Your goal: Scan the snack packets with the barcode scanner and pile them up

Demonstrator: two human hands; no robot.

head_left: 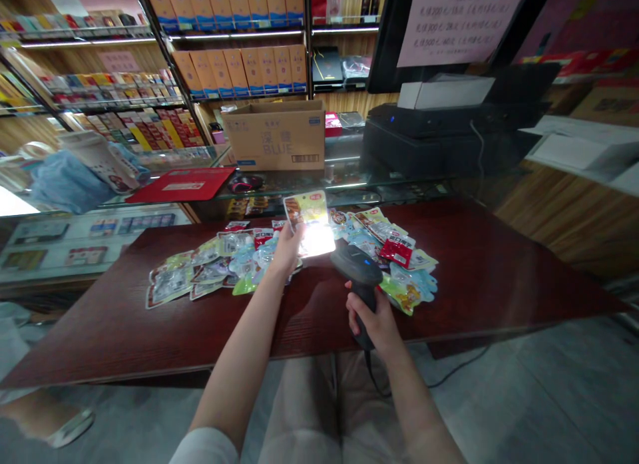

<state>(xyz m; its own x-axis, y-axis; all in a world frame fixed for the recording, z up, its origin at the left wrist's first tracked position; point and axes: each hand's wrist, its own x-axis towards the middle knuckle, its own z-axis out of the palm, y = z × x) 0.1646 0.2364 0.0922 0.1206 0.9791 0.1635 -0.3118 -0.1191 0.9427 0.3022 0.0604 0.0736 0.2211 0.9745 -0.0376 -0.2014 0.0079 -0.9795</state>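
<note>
Over the dark red table [479, 264], the left hand [288, 244] has a flat snack packet [302, 208] pinched at its near left edge, fingers closed on it, the packet up off the tabletop with a white glare across its near right corner. And look at the right hand [372, 314]: fingers wrapped right round the handle of a black scanner [355, 264], head angled forward and to the left, nose just beside that bright corner; whether the two touch, I can't tell from this angle. So the packet lies ahead and slightly left of the scanner, its long axis running mostly away from the person with a small lean, while the scanner's handle slopes back toward the lap. Left hand nearest the packet, no question, since it's the one gripping it! Packets flank the pair: a left pile [172, 277] spreads beyond the left forearm, a right pile [369, 224] sits behind and right of the scanner, a red packet [398, 249] on top. Now the containers: a cardboard box [274, 141] stands on the glass counter behind, its inside hidden from here, and a glass case [40, 267] at far left shows small boxes [86, 255] within.
</note>
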